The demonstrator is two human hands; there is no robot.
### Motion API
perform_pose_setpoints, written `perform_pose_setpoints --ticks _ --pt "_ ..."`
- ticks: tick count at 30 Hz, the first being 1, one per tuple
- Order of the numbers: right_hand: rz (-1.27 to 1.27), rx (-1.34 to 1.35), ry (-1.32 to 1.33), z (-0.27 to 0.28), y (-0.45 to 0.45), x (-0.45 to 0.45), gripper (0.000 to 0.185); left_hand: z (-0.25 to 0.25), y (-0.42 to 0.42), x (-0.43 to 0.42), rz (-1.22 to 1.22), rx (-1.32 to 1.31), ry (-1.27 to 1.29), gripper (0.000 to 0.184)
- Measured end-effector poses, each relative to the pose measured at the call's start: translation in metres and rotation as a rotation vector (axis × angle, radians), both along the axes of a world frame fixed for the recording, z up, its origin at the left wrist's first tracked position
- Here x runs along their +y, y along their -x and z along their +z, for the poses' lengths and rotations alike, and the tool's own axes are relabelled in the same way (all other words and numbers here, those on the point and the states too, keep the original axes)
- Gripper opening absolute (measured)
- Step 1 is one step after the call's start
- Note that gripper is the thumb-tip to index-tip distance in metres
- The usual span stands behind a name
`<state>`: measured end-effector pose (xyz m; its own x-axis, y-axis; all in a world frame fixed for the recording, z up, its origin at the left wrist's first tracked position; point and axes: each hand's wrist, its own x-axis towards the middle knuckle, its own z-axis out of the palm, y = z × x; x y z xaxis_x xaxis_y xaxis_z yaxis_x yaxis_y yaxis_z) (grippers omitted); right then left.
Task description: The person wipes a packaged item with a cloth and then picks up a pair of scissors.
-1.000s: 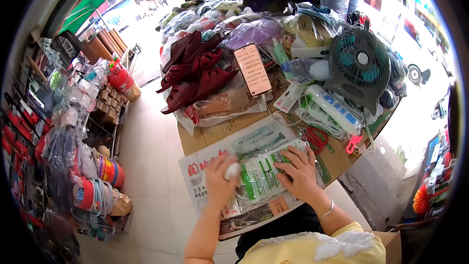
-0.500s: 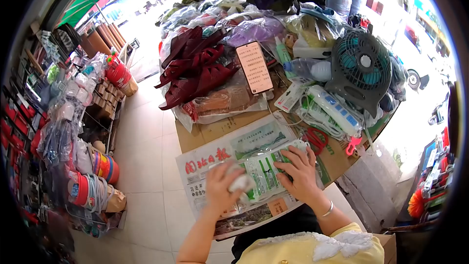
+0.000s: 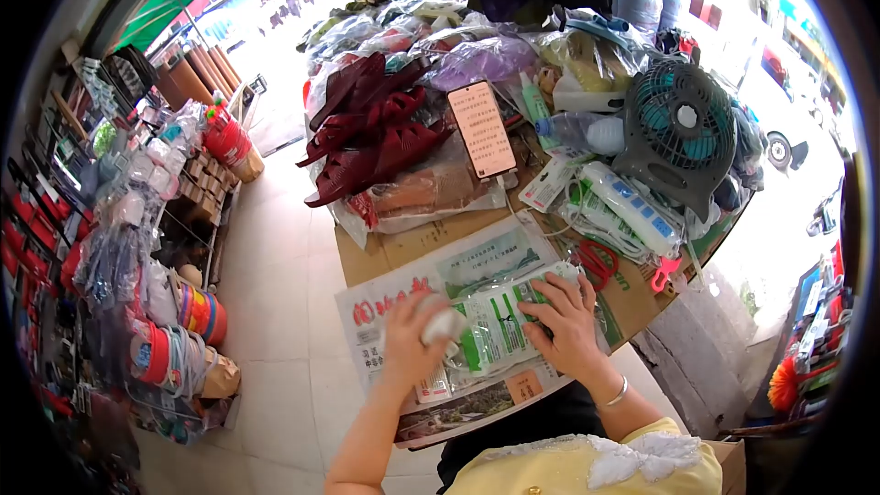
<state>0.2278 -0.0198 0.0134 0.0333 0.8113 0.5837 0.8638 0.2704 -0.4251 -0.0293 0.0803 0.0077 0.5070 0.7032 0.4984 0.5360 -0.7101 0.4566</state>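
A green-and-white package in clear plastic [image 3: 492, 328] lies on a newspaper [image 3: 374, 286]. My right hand [image 3: 564, 323] rests across its right part, fingers spread and slightly bent, pressing on it from above. At its left end, my left hand [image 3: 412, 337] is closed around a crumpled white wad [image 3: 444, 324], perhaps cloth or tissue; motion blurs the fingers. Red-handled scissors [image 3: 598, 263] lie just beyond my right hand.
Behind the newspaper are a lit phone [image 3: 481, 131], dark red sandals [image 3: 374, 137] and a white power strip [image 3: 632, 208]. A grey fan [image 3: 680, 133] stands at the right, near a plastic bottle [image 3: 587, 132]. Bagged goods [image 3: 137, 183] crowd the left side.
My left hand has shifted a little left and away from me with the white wad. My right hand stays on the package. The view has tilted slightly.
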Motion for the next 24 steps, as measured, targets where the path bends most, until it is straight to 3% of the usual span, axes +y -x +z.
perform_pose_setpoints --ticks 3,7,11,13,15,18,24 --pt "-0.002 0.003 -0.004 -0.001 -0.001 0.000 0.025 -0.004 0.003 0.008 0.048 -0.004 0.025 0.055" --pt "0.001 0.011 0.007 -0.003 -0.001 0.000 0.025 0.011 -0.033 -0.058 -0.379 0.090 -0.203 0.053" --pt "0.007 -0.005 0.015 -0.001 -0.002 0.000 0.025 0.013 -0.038 -0.055 -0.380 0.266 -0.355 0.056" --pt "0.002 0.006 0.012 -0.002 -0.002 0.000 0.025 0.025 -0.028 -0.028 -0.215 0.064 -0.012 0.051" --pt "-0.001 0.006 0.008 -0.002 -0.001 0.000 0.025 0.010 -0.016 0.006 0.000 0.004 0.054 0.046" --pt "-0.002 0.011 0.006 -0.001 -0.001 0.000 0.025 -0.006 -0.006 0.027 0.129 -0.063 0.047 0.046" --pt "0.002 0.029 0.014 -0.001 -0.001 0.000 0.025 0.034 -0.051 -0.058 -0.386 0.191 -0.153 0.048"
